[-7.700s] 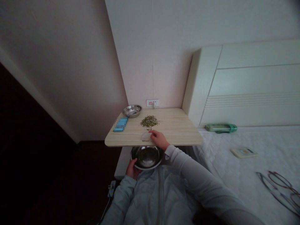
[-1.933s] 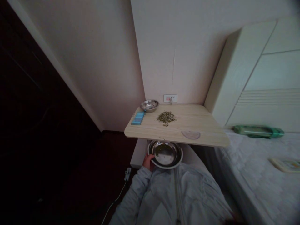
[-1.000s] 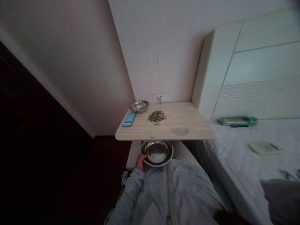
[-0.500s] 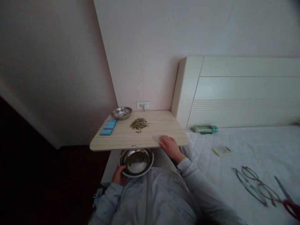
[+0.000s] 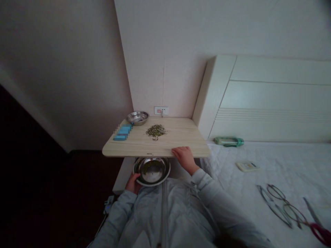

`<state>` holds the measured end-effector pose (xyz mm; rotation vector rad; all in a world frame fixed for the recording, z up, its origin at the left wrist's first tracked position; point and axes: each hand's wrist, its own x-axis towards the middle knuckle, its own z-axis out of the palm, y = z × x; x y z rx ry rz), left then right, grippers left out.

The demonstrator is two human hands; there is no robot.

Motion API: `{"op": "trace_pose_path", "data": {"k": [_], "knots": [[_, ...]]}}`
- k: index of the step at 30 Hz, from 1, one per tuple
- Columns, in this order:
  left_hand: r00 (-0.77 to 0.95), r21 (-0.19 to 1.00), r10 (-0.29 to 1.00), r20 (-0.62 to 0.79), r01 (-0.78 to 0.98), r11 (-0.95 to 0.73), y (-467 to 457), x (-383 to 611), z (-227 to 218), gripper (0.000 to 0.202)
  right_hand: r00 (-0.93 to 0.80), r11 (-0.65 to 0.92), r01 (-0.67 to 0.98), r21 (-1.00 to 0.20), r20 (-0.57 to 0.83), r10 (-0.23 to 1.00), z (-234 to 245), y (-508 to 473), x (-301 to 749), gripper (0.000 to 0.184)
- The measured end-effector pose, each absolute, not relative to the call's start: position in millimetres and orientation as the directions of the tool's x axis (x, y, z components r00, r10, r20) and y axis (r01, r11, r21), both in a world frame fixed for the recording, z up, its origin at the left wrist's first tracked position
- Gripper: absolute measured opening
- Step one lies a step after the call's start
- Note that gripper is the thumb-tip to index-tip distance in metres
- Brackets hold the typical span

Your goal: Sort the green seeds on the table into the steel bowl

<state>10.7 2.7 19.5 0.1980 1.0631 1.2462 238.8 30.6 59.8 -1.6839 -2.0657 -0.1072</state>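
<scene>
My left hand (image 5: 133, 183) grips the rim of a steel bowl (image 5: 152, 172), thumb over the edge. This bowl sits at my lap just below the table's front edge, tilted towards me, with some dark green bits inside. My right hand (image 5: 184, 158) rests at the front edge of the pale wooden tabletop (image 5: 131, 146), fingers together and bent down. Whatever lies under those fingertips is hidden. Left of that hand, mid-table, is a loose heap of small dried green-brown bits (image 5: 155, 131).
A second steel bowl (image 5: 138, 118) stands at the table's back left, beside a blurred blue object (image 5: 123, 132). Behind is a wall socket (image 5: 161, 110). On the bed to the right lie a green bottle (image 5: 229, 141), a pale flat box (image 5: 247, 166), eyeglasses (image 5: 278, 205) and scissors (image 5: 319, 230).
My right hand has drawn slightly back to the table's edge; the pale thin piece seen under its fingers is now out of sight. The view has shifted slightly. The left hand keeps the bowl.
</scene>
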Motion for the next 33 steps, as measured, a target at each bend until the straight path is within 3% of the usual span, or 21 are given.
{"op": "trace_pose_path", "data": {"k": [8,25,33], "knots": [[-0.056,0.702,0.856,-0.514,-0.601,0.383,3,8,9,0.013,-0.178,0.255,0.833,-0.491,0.200,0.964,68,93,193,0.026],[-0.053,0.710,0.883,-0.466,-0.618,0.338,6,7,0,0.015,-0.352,0.289,0.773,-0.565,-0.002,0.936,74,112,182,0.026],[-0.072,0.720,0.869,-0.490,-0.594,0.357,7,6,1,0.016,-0.383,0.306,0.751,-0.585,-0.009,0.924,76,107,184,0.026]]}}
